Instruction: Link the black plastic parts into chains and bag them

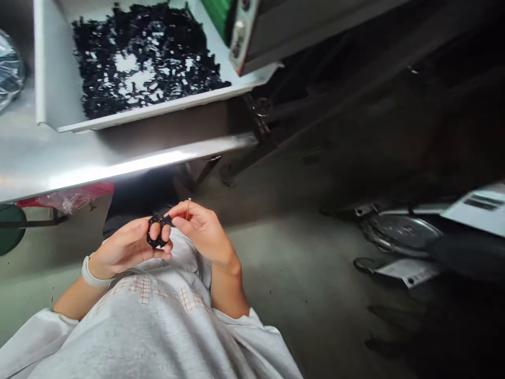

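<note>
My left hand (126,248), with a white band on its wrist, pinches a small black hexagonal ring-like part (158,231) between thumb and fingers. My right hand (202,231) sits right beside it, its fingertips at the part's edge and pinching a thin metal pin (188,208) that sticks upward. Whether the pin enters the part is hidden by my fingers. Both hands are held above my grey sweatshirt (150,321). A white tray (49,68) filled with a loose layer of small black pieces (142,63) lies well beyond my hands.
The tray rests on a steel table, whose front edge (138,166) runs above my hands. A grey machine (252,37) stands at the tray's corner. Red plastic (67,197) lies under the table, and a metal disc (400,231) sits low at right.
</note>
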The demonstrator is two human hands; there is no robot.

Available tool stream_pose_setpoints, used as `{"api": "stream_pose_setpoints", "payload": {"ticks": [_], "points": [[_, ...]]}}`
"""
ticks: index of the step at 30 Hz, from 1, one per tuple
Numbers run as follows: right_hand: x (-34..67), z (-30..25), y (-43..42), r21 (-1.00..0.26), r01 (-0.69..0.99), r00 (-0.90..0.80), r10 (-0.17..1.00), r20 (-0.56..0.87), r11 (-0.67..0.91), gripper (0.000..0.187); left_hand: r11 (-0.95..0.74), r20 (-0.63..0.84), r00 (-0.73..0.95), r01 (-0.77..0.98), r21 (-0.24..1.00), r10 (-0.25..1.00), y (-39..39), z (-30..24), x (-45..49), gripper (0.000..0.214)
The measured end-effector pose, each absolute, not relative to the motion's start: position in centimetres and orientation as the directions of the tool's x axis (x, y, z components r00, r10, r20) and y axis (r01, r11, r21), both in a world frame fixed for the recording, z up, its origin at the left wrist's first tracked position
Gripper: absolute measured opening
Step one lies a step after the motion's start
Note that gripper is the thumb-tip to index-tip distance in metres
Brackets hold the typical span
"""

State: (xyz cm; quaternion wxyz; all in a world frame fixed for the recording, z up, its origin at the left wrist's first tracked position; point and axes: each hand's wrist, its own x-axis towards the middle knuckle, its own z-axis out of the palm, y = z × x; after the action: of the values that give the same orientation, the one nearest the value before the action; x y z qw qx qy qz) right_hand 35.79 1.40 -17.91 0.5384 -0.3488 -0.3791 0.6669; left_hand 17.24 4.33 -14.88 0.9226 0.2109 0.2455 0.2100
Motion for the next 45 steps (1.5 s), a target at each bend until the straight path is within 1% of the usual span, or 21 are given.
{"api": "stream_pose_setpoints", "payload": {"ticks": [2, 4, 8, 10, 16, 20, 22, 24, 28, 30, 33, 36, 40, 45], "points": [[35.2, -17.2, 2.3, -0.872, -0.460, -0.243, 0.968, -0.060, -0.170, 0.036, 0.826, -0.348, 0.789, -0.326, 0.460, 0.506, 4.4, -14.7, 17.1, 0.027], [34.8, -16.5, 3.1, -0.887, -0.425, -0.262, 0.962, -0.071, -0.182, 0.035, 0.821, -0.335, 0.778, -0.378, 0.428, 0.532, 4.5, -14.6, 16.9, 0.026], [34.6, -15.7, 4.7, -0.966, -0.244, -0.209, 0.977, -0.037, -0.088, 0.036, 0.801, -0.294, 0.758, -0.475, 0.364, 0.583, 4.8, -14.8, 16.2, 0.026], [34.4, -15.6, 5.5, -0.978, -0.198, -0.200, 0.980, -0.021, -0.062, 0.035, 0.794, -0.284, 0.748, -0.511, 0.329, 0.599, 5.0, -14.9, 15.8, 0.027], [33.2, -15.4, 6.9, -0.970, -0.221, -0.189, 0.980, -0.060, -0.102, 0.027, 0.774, -0.238, 0.737, -0.588, 0.234, 0.632, 6.1, -14.9, 15.3, 0.026], [32.5, -14.7, 7.1, -0.940, -0.277, -0.168, 0.973, -0.158, -0.201, 0.026, 0.781, -0.197, 0.756, -0.599, 0.174, 0.624, 6.7, -14.7, 15.2, 0.025], [32.3, -14.4, 7.4, -0.926, -0.293, -0.174, 0.966, -0.192, -0.237, 0.028, 0.783, -0.179, 0.762, -0.600, 0.166, 0.622, 7.1, -14.5, 15.2, 0.025], [32.1, -14.0, 7.7, -0.919, -0.312, -0.193, 0.963, -0.186, -0.240, 0.028, 0.785, -0.177, 0.765, -0.598, 0.165, 0.620, 7.4, -14.3, 15.3, 0.024], [32.0, -13.5, 8.5, -0.875, -0.408, -0.275, 0.949, -0.153, -0.259, 0.020, 0.793, -0.208, 0.765, -0.586, 0.170, 0.610, 7.9, -14.0, 15.3, 0.021], [31.9, -13.3, 8.8, -0.867, -0.422, -0.296, 0.944, -0.146, -0.266, 0.015, 0.795, -0.221, 0.764, -0.581, 0.172, 0.606, 8.0, -13.9, 15.3, 0.023], [32.1, -13.3, 9.0, -0.899, -0.379, -0.275, 0.954, -0.116, -0.218, 0.013, 0.800, -0.239, 0.764, -0.575, 0.172, 0.600, 8.1, -13.8, 15.3, 0.023], [32.3, -13.4, 8.9, -0.939, -0.306, -0.235, 0.968, -0.086, -0.158, 0.015, 0.801, -0.251, 0.761, -0.573, 0.172, 0.599, 8.0, -13.8, 15.2, 0.023], [32.5, -13.3, 8.6, -0.947, -0.246, -0.200, 0.966, -0.161, -0.209, 0.020, 0.804, -0.251, 0.764, -0.572, 0.162, 0.595, 7.9, -13.7, 15.2, 0.025], [32.4, -12.9, 8.5, -0.934, -0.247, -0.221, 0.954, -0.203, -0.256, 0.025, 0.803, -0.213, 0.774, -0.575, 0.159, 0.597, 7.7, -13.6, 15.2, 0.023]]}}
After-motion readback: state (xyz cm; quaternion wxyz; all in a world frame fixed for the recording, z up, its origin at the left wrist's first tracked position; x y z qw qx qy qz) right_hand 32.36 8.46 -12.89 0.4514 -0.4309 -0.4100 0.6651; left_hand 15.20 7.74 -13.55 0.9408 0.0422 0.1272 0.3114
